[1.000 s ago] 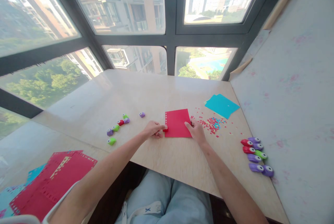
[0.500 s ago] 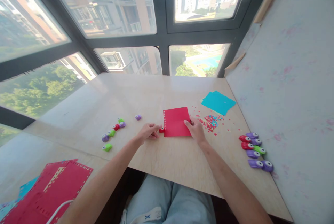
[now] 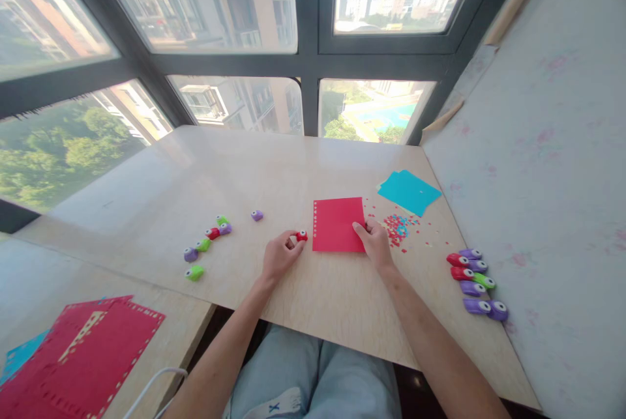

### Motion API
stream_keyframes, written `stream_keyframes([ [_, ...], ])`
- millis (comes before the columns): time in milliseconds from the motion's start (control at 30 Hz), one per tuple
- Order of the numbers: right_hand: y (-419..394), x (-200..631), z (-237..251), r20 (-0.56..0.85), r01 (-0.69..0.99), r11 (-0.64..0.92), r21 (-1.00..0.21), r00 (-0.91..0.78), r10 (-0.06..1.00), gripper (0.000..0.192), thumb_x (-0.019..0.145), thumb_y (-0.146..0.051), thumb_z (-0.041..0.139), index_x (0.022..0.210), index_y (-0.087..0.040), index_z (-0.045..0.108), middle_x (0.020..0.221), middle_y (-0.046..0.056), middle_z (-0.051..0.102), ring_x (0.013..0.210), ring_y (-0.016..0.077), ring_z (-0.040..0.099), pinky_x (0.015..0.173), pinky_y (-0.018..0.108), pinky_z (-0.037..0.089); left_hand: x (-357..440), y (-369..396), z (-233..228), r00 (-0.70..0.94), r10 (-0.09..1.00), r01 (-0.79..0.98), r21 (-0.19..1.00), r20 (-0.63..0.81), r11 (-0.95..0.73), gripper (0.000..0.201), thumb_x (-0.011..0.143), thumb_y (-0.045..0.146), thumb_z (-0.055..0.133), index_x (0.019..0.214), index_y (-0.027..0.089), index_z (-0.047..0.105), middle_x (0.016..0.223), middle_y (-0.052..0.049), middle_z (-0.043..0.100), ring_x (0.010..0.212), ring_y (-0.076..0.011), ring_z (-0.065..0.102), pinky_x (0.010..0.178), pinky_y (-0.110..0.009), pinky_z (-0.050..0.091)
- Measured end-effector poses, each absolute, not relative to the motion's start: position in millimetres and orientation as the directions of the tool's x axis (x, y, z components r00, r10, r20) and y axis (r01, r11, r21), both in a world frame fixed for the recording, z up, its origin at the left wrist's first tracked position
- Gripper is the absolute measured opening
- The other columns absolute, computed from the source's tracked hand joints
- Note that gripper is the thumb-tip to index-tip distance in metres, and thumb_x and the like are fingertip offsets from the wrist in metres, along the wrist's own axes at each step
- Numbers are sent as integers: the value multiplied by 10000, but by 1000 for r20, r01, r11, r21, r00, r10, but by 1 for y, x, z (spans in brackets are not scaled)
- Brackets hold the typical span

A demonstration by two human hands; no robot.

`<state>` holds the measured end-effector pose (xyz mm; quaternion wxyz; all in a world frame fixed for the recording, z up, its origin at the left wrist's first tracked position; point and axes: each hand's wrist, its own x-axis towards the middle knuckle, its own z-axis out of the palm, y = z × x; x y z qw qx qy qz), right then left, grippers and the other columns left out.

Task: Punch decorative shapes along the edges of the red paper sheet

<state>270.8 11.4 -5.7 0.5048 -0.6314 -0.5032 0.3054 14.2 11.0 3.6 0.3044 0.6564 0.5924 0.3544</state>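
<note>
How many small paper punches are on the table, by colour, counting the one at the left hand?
Red punches: 4, including one at the left hand
Green punches: 4
Purple punches: 8
Total: 16
</note>
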Motion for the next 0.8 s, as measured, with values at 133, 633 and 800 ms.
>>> stream_keyframes([
  [133,9,269,-3,87,256,17,-966,266,960,340,793,-508,622,823,-170,632,677,21,594,621,173,544,538,264,429,12,10,5,-106,993,280,960,41,-10,356,749,483,670,914,174,603,502,71,480,420,-83,445,428,-172,322],
  [633,4,278,3,305,624,67,-779,283,909,338,823,-446,543,873,-153,704,785,100,699,694,224,617,701,344,470,7,8,9,-271,962,-56,998,-47,33,414,725,478,712,923,179,506,607,49,570,432,-69,511,367,-137,351],
  [800,3,302,16,303,554,-25,-832,492,816,339,803,-491,563,778,-163,645,612,15,558,564,154,458,573,281,380,9,7,12,-264,963,-20,999,-50,46,409,732,485,707,917,180,508,622,43,573,448,-70,520,380,-138,358],
])
